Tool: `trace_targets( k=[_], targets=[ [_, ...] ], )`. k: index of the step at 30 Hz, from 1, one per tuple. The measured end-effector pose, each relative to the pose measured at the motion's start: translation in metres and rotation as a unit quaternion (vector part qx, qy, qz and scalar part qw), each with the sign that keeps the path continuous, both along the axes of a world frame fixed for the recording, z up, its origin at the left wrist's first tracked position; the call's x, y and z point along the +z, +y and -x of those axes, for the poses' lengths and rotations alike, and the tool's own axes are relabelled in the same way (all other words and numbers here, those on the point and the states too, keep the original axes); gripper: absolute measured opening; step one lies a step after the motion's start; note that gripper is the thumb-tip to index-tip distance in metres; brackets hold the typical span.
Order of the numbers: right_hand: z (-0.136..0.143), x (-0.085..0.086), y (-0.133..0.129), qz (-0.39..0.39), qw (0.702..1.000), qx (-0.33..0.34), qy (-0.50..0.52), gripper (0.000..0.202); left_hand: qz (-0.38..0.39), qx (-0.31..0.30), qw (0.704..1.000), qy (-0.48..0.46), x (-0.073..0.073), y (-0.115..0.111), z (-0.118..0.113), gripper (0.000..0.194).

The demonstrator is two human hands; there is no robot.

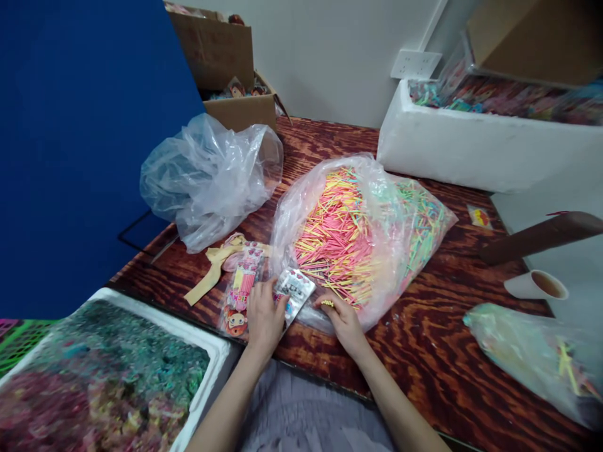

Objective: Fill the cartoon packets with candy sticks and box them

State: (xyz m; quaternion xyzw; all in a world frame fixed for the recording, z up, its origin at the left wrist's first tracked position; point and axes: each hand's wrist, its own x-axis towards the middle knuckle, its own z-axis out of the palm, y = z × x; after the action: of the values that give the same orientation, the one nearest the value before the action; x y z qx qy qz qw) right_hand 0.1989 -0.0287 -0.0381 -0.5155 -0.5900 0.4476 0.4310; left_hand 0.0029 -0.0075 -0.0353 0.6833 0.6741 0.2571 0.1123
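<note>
My left hand (266,314) has its thumb and fingers closed on the lower part of a small silver printed packet (299,287). Between the fingers of my right hand (347,323) is a small bundle of yellow sticks (326,303), its ends showing. Just beyond both hands lies a large clear plastic bag (285,216), its mouth spread around a heap of thin pink and yellow sticks (336,235). Beside and partly under my left hand are printed clear packets (242,282) with a cartoon face. Pale yellow rubbery pieces (207,276) lie left of them.
A crumpled clear bag (211,176) lies at the back left, before a cardboard box (242,113). White foam boxes stand at the lower left (207,370) and back right (438,141). Rightward are a paper cup (521,285), a dark brown tube (537,238) and another filled bag (513,342).
</note>
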Motion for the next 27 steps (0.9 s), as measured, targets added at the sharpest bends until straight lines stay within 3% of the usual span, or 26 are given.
trace_targets(
  k=[3,7,12,19,27],
  targets=[
    [-0.001,-0.001,0.000,0.001,1.000,-0.002,0.000,0.020,-0.002,0.027,0.996,-0.080,-0.001,0.003,0.003,0.017],
    [-0.001,-0.003,0.001,-0.001,1.000,0.001,0.001,0.020,-0.001,0.036,0.990,-0.136,-0.004,0.004,0.006,0.018],
    [-0.001,-0.007,0.002,-0.004,1.000,0.001,0.017,0.018,-0.015,-0.018,0.994,-0.111,-0.008,0.005,0.007,0.016],
    [-0.001,-0.011,0.002,-0.002,1.000,0.000,0.024,0.017,-0.051,-0.013,0.991,-0.122,-0.012,0.008,0.012,0.024],
    [-0.001,-0.010,0.001,-0.008,1.000,-0.006,0.021,0.018,-0.110,0.002,0.979,-0.170,0.014,0.011,0.016,0.019]
  ],
)
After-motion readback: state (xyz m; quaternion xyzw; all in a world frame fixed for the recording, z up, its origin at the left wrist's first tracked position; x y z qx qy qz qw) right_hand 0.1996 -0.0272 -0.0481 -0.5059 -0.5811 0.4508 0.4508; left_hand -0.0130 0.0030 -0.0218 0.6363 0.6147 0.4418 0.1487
